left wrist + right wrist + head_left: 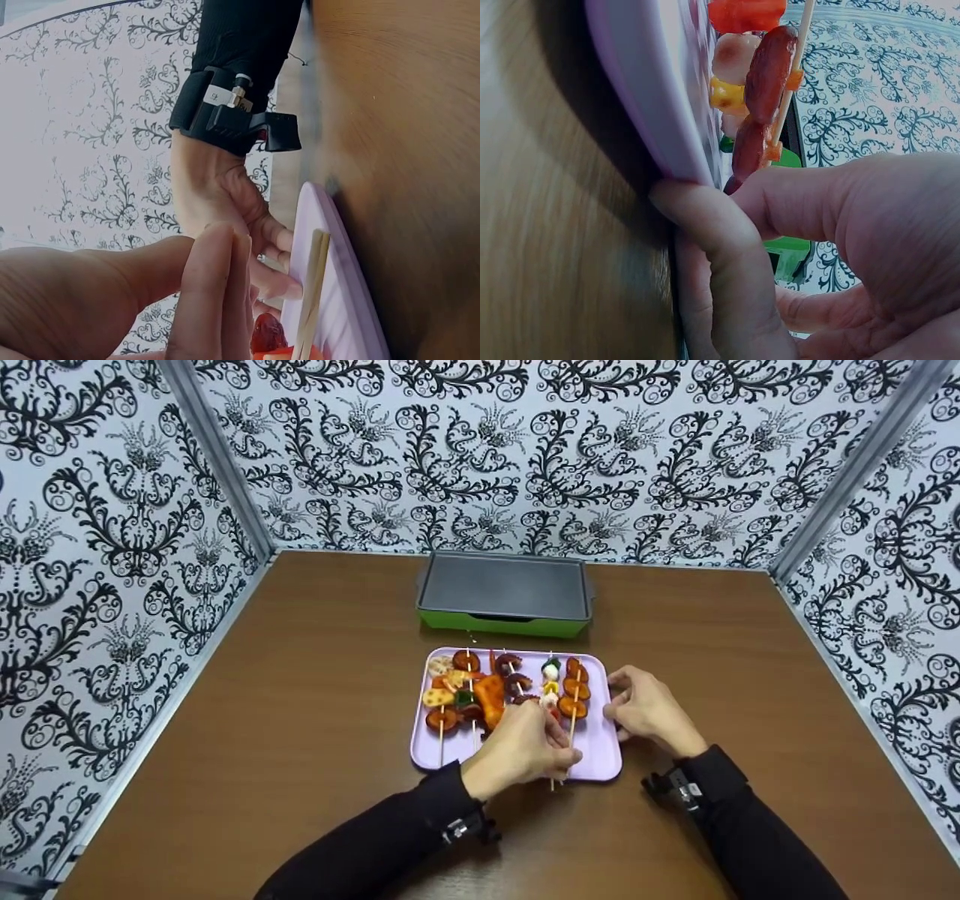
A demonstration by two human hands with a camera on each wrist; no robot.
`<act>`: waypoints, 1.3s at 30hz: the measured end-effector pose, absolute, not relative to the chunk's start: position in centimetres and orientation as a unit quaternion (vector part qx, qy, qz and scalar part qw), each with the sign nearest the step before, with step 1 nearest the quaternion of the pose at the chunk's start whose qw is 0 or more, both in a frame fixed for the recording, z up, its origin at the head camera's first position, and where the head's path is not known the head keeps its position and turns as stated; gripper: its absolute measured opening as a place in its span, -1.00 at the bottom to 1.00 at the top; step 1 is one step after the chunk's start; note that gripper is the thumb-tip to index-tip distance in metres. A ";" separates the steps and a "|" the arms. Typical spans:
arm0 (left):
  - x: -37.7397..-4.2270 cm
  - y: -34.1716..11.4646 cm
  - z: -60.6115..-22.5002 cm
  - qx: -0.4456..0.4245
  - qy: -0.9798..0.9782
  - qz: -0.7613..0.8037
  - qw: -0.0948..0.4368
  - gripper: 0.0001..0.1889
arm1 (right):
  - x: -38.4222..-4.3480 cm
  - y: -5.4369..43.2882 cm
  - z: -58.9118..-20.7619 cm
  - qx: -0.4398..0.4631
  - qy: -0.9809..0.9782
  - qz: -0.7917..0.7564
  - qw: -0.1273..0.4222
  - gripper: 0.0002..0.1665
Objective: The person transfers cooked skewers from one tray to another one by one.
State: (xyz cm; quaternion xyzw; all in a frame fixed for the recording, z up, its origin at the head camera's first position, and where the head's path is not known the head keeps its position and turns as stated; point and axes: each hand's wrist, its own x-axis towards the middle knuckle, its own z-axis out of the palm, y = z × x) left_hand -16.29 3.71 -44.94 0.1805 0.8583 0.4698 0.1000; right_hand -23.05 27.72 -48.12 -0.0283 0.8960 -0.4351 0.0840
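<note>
A pink-lilac tray (596, 761) on the table holds several toy-like food skewers. My left hand (525, 742) reaches over its front part and pinches the bare stick of a skewer of brown rounds (575, 690); the exact contact is partly hidden by the fingers. In the right wrist view this skewer (771, 79) slants, its stick end raised off the tray. Beside it lies a skewer with white, yellow and green pieces (551, 671). My right hand (649, 709) grips the tray's right rim between thumb and fingers. Bare stick ends (311, 292) jut past the tray's front edge.
Behind the tray stands a green grill box with a dark flat plate (506, 585). More skewers with brown, orange and yellow pieces (454, 697) lie on the tray's left half. Patterned walls (487, 457) bound the brown wooden table (300, 675) at the back and sides.
</note>
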 end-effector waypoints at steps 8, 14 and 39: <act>-15.8 4.5 -45.0 0.166 0.853 0.479 0.122 -0.82 | -23.1 27.8 -48.1 -0.025 0.894 -0.439 0.090 -0.35; -15.7 4.6 -45.0 0.168 0.852 0.475 0.140 -0.83 | -23.1 27.7 -48.0 -0.028 0.895 -0.438 0.086 -0.36; -15.8 3.7 -45.0 0.263 0.862 0.421 0.107 -0.89 | -23.0 27.6 -48.2 -0.017 0.891 -0.446 0.080 -0.36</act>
